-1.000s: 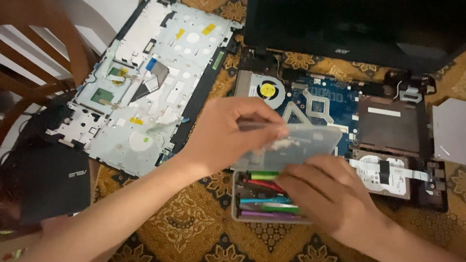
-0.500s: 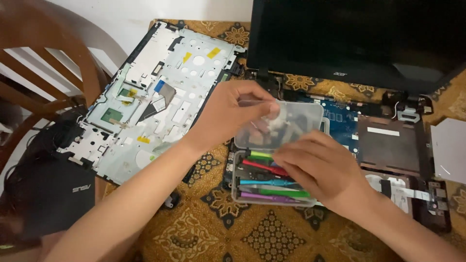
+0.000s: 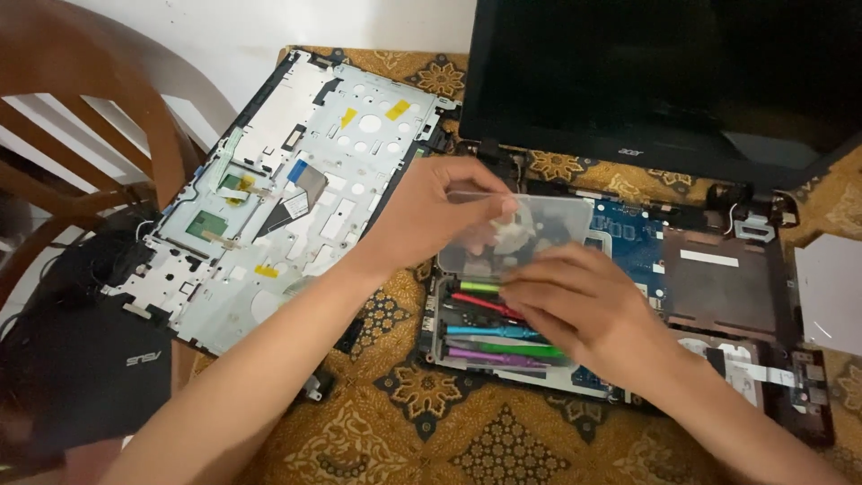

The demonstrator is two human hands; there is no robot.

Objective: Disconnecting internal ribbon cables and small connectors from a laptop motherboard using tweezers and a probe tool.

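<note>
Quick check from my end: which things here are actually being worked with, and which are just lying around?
In use:
left hand on clear lid
right hand at tool case
coloured pry tools

Lying about:
keyboard cover
laptop base
black screen
wooden chair

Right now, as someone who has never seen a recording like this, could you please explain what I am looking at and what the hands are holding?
The single picture comes from a camera worn on a person's head, looking down at their own two bare hands. There is no machine. The left hand holds up the clear plastic lid of a small tool case, while the right hand rests over the coloured tools inside. The case sits on an opened laptop base, whose blue circuit board shows, with its dark screen standing behind. To the left lies the removed keyboard cover, metal side up. Everything rests on a gold patterned cloth. A wooden chair and a black pouch are at far left.
</note>
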